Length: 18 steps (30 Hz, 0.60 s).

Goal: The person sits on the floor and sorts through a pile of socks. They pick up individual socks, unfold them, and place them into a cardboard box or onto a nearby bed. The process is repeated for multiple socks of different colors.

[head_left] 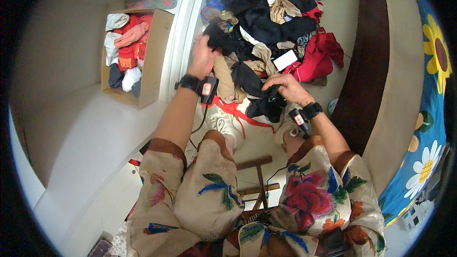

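Note:
A heap of mixed clothing lies on the floor in front of my feet, mostly black garments (259,21) with beige stockings among them. My left hand (203,57) is at the heap's left edge, its fingers closed on a black cloth (223,38); the fingertips are partly hidden. Beside that wrist lies a beige stocking (223,76). At the near side of the heap, my right hand (288,89) pinches a piece of black fabric (267,108), which hangs down between my shoes. A red cloth strip (235,110) lies across the floor by my left shoe (221,123).
On the left, a cardboard box (159,59) holds red, white and dark folded items. Red garments (321,57) and a white card (285,60) lie on the heap. A dark wooden edge (364,62) and blue flowered cloth (431,128) run along the right. Wooden legs (260,181) show below.

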Each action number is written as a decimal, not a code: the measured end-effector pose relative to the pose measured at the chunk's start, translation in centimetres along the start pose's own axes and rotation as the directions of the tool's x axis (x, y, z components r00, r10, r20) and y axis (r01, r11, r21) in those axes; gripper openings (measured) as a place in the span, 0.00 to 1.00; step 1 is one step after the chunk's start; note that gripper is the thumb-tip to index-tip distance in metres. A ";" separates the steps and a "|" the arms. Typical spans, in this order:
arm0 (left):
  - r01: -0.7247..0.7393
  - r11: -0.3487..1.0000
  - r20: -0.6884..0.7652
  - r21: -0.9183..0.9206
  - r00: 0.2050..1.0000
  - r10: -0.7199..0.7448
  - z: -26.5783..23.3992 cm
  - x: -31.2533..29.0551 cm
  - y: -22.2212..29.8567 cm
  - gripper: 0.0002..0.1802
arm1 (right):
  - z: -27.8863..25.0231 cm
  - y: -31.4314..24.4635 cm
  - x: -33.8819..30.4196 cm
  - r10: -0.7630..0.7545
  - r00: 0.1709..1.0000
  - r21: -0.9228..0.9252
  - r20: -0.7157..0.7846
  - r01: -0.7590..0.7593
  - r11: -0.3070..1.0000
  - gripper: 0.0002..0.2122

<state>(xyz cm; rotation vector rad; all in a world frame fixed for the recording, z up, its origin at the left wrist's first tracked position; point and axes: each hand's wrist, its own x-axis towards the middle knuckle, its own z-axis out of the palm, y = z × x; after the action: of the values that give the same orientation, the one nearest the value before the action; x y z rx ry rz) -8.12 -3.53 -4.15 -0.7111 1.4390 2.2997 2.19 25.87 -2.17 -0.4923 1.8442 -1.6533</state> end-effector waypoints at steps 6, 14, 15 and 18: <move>0.152 0.893 0.232 -0.424 0.971 -0.055 -2.5 -7.3 -0.3 0.20 | -1.0 -2.2 0.5 0.030 0.976 -0.241 -0.216 -0.083 0.967 0.24; 0.058 0.941 0.237 -0.334 0.971 0.024 0.1 -9.4 -1.0 0.15 | 1.4 -6.6 3.8 0.182 0.943 0.309 -0.279 -0.092 0.947 0.26; 0.054 0.947 0.247 -0.316 0.969 0.027 0.8 -9.6 -1.0 0.14 | 2.1 -6.8 4.4 0.138 0.937 0.244 -0.321 -0.059 0.968 0.28; 0.163 0.909 0.245 -0.384 0.967 -0.070 2.6 -10.7 -1.6 0.12 | 3.6 -6.7 5.4 0.133 0.920 0.232 -0.369 -0.047 0.972 0.26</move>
<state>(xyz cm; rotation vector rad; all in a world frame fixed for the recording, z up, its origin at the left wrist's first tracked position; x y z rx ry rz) 0.82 -0.75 1.76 -0.5969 0.8054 2.5099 -0.29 18.63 3.27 0.0172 1.8819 -1.9640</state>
